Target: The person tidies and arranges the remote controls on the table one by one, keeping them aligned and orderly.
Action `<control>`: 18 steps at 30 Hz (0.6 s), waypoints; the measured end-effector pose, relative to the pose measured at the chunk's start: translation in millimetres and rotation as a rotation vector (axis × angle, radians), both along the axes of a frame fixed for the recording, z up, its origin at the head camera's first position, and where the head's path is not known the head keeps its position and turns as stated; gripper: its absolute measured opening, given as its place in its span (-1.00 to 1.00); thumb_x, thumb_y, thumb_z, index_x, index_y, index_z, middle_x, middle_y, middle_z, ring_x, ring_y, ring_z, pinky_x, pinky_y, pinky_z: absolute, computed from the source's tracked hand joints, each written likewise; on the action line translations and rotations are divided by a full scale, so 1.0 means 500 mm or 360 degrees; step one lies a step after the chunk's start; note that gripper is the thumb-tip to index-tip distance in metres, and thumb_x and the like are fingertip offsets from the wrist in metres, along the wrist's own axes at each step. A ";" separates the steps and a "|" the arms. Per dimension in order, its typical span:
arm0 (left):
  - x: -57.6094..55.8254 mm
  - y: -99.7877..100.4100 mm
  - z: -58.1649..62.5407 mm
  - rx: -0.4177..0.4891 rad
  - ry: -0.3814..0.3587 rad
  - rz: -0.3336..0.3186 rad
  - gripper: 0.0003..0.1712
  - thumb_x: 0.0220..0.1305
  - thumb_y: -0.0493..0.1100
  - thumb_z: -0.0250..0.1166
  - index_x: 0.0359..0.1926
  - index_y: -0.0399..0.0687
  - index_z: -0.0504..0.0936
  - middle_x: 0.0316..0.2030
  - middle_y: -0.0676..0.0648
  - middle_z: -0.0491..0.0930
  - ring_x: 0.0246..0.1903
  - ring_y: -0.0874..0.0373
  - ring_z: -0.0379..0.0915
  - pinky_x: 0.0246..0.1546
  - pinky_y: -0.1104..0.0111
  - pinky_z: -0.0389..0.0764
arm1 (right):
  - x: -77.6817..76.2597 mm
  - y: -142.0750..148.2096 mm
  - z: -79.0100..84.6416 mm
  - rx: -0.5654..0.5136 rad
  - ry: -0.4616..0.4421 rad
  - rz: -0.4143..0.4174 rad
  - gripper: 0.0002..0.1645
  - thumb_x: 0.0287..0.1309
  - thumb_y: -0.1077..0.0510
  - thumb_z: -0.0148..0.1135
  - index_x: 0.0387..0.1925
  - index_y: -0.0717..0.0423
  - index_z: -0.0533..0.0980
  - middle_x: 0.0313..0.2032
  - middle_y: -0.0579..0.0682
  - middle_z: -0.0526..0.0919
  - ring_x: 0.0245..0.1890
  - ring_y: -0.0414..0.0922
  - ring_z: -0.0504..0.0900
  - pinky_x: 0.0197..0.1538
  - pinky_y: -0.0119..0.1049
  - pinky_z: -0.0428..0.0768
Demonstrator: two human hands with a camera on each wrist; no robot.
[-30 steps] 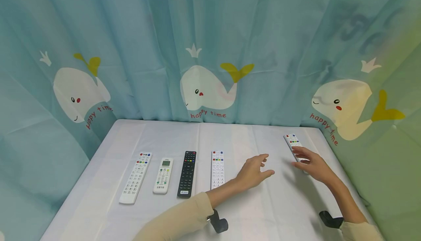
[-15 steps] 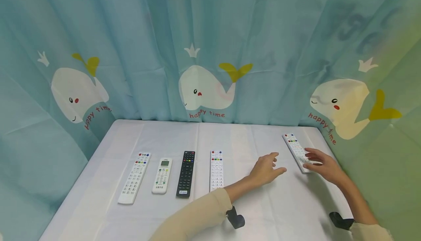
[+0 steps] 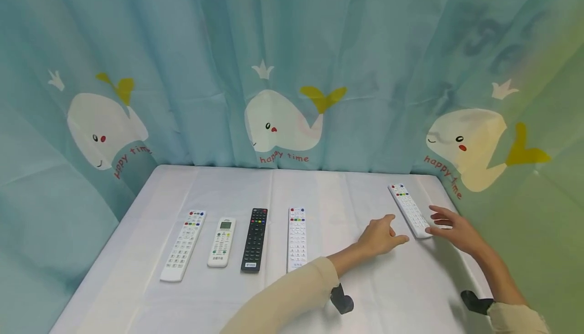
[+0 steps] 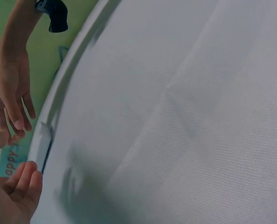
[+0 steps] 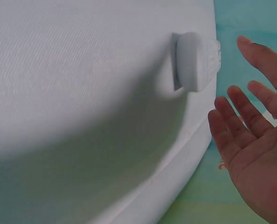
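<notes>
A white remote control (image 3: 407, 207) with coloured buttons lies slanted at the table's right side. Just left of it hovers my left hand (image 3: 379, 236), thumb and fingers spread apart, holding nothing. To the remote's right is my right hand (image 3: 460, 232), its fingers loosely bent and its thumb near the remote's lower end; whether they touch is unclear in the head view. From the right wrist camera, the remote's end (image 5: 190, 61) appears apart from the relaxed right fingers (image 5: 241, 116). Both the left hand (image 4: 15, 198) and the right hand (image 4: 15, 88) show in the left wrist view.
Left of the hands, three white remotes (image 3: 183, 245) (image 3: 222, 243) (image 3: 297, 237) and a black remote (image 3: 254, 240) lie in a row on the white-covered table (image 3: 150, 298). My left sleeve (image 3: 283, 298) passes near the rightmost one. A whale-print curtain (image 3: 219, 60) surrounds the table.
My left hand has moved right, closer to the slanted remote. The right hand has shifted right from over that remote to its side, leaving more of it visible. The remotes stay put.
</notes>
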State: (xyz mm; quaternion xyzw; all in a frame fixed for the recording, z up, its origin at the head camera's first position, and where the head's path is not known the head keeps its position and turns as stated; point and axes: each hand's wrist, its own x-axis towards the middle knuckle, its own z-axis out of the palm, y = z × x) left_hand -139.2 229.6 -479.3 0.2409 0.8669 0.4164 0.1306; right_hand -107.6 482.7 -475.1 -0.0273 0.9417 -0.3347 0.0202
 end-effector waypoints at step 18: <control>-0.017 0.050 -0.028 -0.0083 -0.0290 0.0068 -0.14 0.21 0.12 0.44 0.43 -0.06 0.35 -0.51 0.07 0.62 -0.46 0.33 0.50 -0.17 0.45 0.56 | -0.012 0.014 -0.009 -0.0001 -0.0272 -0.0003 -0.11 0.25 0.04 0.37 0.39 0.47 0.20 0.00 0.33 0.51 -0.01 0.24 0.54 -0.09 -0.09 0.60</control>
